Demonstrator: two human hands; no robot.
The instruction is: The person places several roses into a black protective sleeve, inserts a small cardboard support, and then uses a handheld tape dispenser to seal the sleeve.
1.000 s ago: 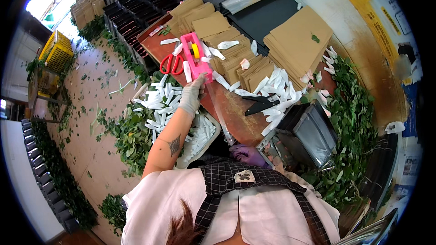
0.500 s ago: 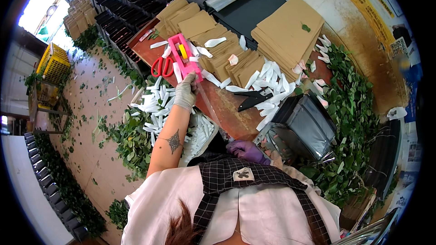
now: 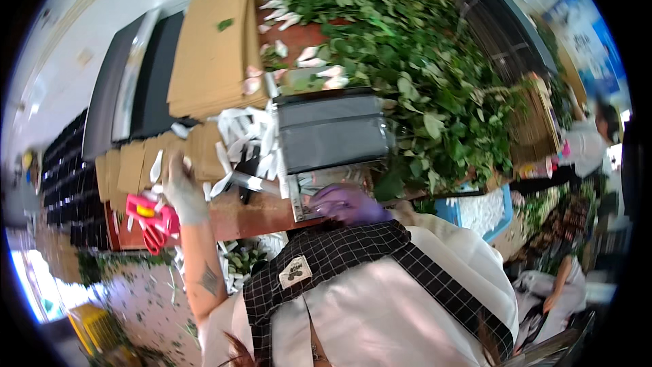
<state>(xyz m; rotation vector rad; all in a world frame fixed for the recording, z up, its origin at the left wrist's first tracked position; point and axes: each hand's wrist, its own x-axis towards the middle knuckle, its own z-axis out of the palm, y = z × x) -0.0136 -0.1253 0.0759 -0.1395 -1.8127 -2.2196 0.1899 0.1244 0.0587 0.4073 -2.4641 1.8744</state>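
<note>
My left hand point(image 3: 183, 194), in a whitish glove, is over the table beside the pink tape dispenser point(image 3: 146, 209) with its yellow core. Its fingers point away from me and are smeared by motion. Red-handled scissors point(image 3: 155, 238) lie against the dispenser's near side. My right hand point(image 3: 348, 204), in a purple glove, is close to my apron, just in front of a dark plastic-wrapped block point(image 3: 333, 132). Its fingers look bent but are blurred, and anything in them is hidden. Between the hands lie a dark tool point(image 3: 248, 170), a clear strip point(image 3: 257, 183) and white mesh sleeves point(image 3: 238, 129).
Brown cardboard sheets point(image 3: 210, 47) are stacked at the back left, with smaller brown pieces point(image 3: 136, 163) nearer. Leafy stems point(image 3: 421, 88) heap up on the right. A blue tub point(image 3: 504, 214) holds white pieces. Another person point(image 3: 587, 146) is at the far right.
My view has swung to the right, bringing the leafy heap and blue tub into sight. My left hand is no longer on the dispenser's near end but beside it. My right hand remains near my apron.
</note>
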